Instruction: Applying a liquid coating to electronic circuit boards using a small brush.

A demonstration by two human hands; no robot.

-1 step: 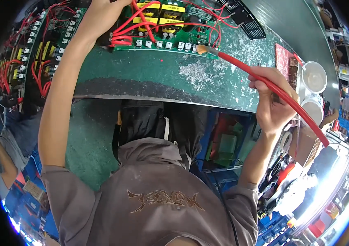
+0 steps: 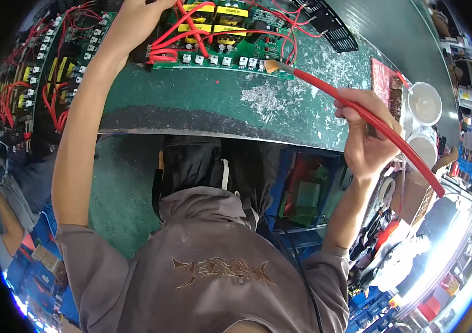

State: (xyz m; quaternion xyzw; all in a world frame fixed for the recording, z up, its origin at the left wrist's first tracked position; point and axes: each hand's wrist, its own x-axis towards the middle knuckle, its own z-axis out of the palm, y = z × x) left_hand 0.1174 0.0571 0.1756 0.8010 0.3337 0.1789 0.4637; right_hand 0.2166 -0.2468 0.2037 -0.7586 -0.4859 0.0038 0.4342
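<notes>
My right hand (image 2: 368, 136) is closed around the red handle of a long paintbrush (image 2: 318, 83). The pale bristles meet the near edge of a green circuit board (image 2: 276, 51), beside the rightmost of a row of small metal-tabbed components (image 2: 244, 62). Yellow-wrapped transformers (image 2: 230, 25) and thick red wires (image 2: 183, 33) crowd the board. At its left end, by the red wires, is my left hand (image 2: 137, 21). The top of the picture cuts off its fingers, so its grip is hidden.
More wired circuit boards (image 2: 61, 69) stand at the left. A black slotted panel (image 2: 339, 36) lies behind the board. White tubs (image 2: 426, 104) are at the right, near a red block (image 2: 383, 80). White residue (image 2: 269, 102) marks the green bench. Another person's arm (image 2: 4, 213) shows far left.
</notes>
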